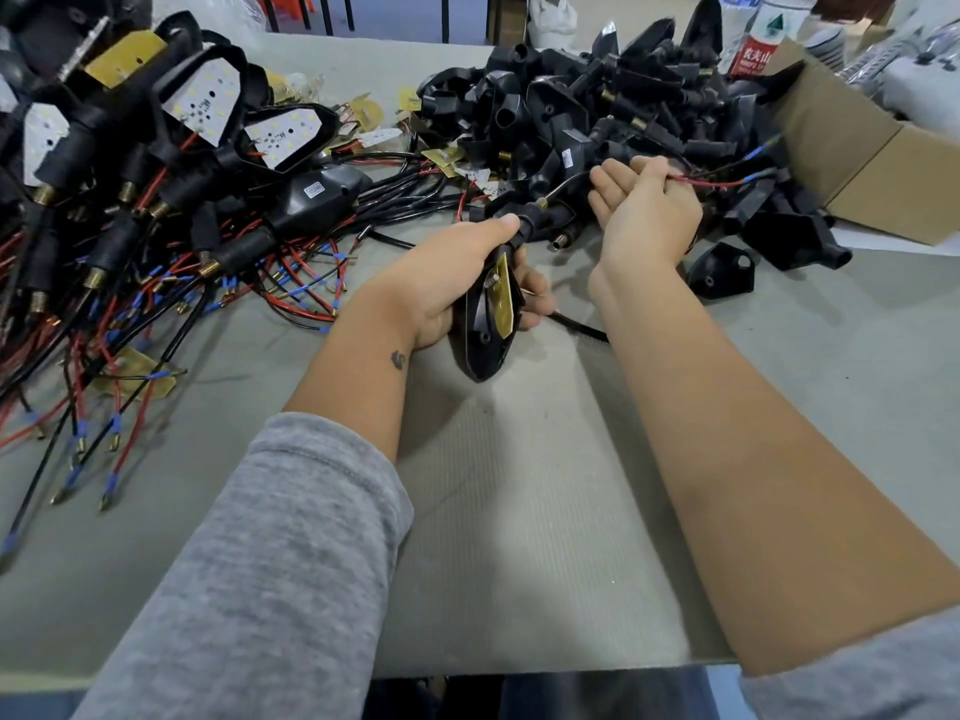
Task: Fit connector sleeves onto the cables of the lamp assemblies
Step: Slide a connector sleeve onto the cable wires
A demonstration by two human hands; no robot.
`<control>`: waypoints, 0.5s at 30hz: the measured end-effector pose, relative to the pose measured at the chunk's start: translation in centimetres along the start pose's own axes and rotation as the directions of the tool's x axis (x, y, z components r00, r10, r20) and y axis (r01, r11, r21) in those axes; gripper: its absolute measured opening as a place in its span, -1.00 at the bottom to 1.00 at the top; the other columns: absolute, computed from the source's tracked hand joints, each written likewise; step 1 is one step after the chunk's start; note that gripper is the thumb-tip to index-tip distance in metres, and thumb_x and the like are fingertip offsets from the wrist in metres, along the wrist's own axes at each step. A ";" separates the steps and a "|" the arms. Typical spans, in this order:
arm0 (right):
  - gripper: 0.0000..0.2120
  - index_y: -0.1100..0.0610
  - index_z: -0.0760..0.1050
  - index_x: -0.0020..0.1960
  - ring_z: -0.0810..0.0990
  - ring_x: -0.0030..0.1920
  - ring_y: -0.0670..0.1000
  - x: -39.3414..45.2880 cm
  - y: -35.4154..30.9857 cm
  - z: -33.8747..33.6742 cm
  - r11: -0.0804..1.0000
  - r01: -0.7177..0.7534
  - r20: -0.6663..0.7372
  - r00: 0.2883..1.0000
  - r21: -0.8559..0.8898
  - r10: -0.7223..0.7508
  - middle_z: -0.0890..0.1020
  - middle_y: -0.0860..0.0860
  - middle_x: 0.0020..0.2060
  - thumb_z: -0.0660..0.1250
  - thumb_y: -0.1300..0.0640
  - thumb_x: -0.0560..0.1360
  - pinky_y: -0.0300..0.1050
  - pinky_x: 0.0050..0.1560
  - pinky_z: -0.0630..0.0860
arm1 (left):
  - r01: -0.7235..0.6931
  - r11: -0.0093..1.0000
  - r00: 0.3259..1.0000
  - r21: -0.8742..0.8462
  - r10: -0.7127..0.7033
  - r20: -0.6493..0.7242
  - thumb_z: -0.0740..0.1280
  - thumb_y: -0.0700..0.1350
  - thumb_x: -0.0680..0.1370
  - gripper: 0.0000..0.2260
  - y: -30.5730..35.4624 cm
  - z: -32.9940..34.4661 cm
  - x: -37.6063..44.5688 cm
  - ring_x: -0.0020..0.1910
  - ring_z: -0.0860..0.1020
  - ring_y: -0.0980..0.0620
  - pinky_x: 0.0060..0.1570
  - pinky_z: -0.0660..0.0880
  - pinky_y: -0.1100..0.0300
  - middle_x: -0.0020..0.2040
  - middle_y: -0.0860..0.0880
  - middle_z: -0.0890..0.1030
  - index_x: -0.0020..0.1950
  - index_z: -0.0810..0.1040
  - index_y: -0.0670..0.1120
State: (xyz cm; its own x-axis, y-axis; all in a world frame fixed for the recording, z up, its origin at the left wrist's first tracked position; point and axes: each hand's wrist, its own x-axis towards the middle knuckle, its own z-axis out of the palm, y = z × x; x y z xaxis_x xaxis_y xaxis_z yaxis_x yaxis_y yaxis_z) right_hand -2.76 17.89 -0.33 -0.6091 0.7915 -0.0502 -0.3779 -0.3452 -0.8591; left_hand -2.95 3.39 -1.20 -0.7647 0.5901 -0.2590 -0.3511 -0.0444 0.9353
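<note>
Head view looks down on a grey table (519, 511) where the left hand (457, 283) is closed around a black lamp housing (488, 324), thumb pressed near the brass-tipped stem (535, 207) at its top. From that stem the cables (717, 183), one red and one dark, run up and to the right into the right hand (644, 210), whose fingers are curled around them and draw them fairly taut. A heap of loose black sleeves (623, 96) lies just behind the right hand, beside a cardboard box (857, 148); a pile of wired lamps (156, 174) sits well to the left. Judging by this, the cables are being straightened ready for a sleeve, and none is clearly on them yet. To do it well, keep the housing steady in the left hand, bring both blue-capped wire ends together so they enter the sleeve side by side, and slide it down to the stem without kinking the thin wires. Pulling too hard could strain the joint inside the housing.
</note>
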 end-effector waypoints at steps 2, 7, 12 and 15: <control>-0.85 0.21 0.44 0.07 0.67 0.08 0.09 -0.4 0.1 0.0 0.995 -0.098 0.046 0.994 0.023 0.097 0.64 0.15 -0.03 0.10 0.27 0.65 -0.10 0.10 0.60 | 0.004 1.000 0.999 -0.003 -0.004 -0.040 0.14 0.02 0.67 -0.66 -0.1 -0.1 0.1 -0.39 0.61 -0.05 -0.38 0.57 0.18 -0.37 -0.09 0.57 -0.21 0.45 -0.13; -0.56 0.14 0.19 0.36 0.65 -0.15 0.02 -2.0 0.3 -0.1 0.991 -0.133 0.039 0.990 -0.024 0.133 0.55 0.04 -0.21 0.21 0.36 0.54 -0.11 0.03 0.62 | 0.001 0.998 0.999 -0.067 -0.004 -0.041 0.13 0.03 0.65 -0.68 -0.3 -0.3 0.2 -0.44 0.50 -0.03 -0.41 0.48 0.20 -0.39 -0.05 0.51 -0.22 0.44 -0.10; -0.73 0.14 0.24 0.20 0.57 -0.35 0.03 -4.2 1.1 0.1 0.989 -0.124 0.109 0.985 -0.085 0.133 0.54 0.05 -0.27 0.25 0.24 0.57 -0.09 -0.30 0.56 | -0.012 0.997 0.999 -0.075 0.009 -0.041 0.12 0.03 0.63 -0.67 -0.2 0.1 0.1 -0.46 0.47 -0.04 -0.41 0.47 0.22 -0.38 -0.06 0.49 -0.26 0.43 -0.09; -0.64 0.18 0.45 -0.21 0.31 -0.62 -0.02 -5.0 1.3 0.3 0.898 -0.280 0.271 0.885 -0.341 0.379 0.41 0.01 -0.56 0.20 -0.07 0.61 -0.26 -0.59 0.25 | -0.058 0.998 0.998 -0.002 0.058 -0.037 0.13 0.02 0.62 -0.66 -0.2 0.0 0.0 -0.46 0.46 -0.06 -0.42 0.47 0.18 -0.37 -0.08 0.48 -0.28 0.43 -0.10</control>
State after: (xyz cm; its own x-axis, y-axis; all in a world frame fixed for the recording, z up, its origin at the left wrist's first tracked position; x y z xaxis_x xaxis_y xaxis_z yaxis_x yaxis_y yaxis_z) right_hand -0.41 13.32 -1.07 -0.8711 0.4328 -0.2319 0.0689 -0.3598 -0.9305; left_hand -2.87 3.43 -1.43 -0.8032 0.5563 -0.2134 -0.3075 -0.0804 0.9481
